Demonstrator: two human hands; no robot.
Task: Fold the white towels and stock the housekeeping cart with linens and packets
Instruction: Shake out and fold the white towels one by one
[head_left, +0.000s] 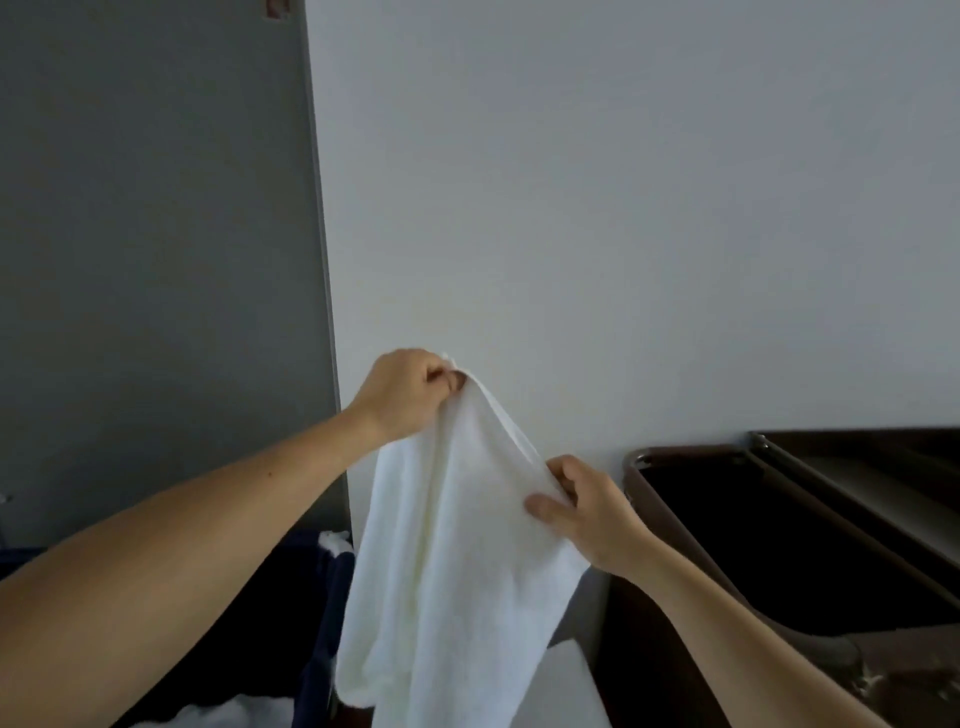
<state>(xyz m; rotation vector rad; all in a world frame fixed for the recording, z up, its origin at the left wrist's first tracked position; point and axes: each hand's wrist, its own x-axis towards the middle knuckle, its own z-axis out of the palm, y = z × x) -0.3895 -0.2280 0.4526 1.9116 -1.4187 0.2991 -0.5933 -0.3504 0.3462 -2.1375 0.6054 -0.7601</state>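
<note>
White towel (457, 571) aloft, top corner pinched by left hand (402, 395), side edge by right hand (587, 512).

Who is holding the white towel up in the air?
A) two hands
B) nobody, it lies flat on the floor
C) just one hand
A: the left hand grips the white towel at its top and the right hand pinches its edge lower down, so it hangs.
</note>
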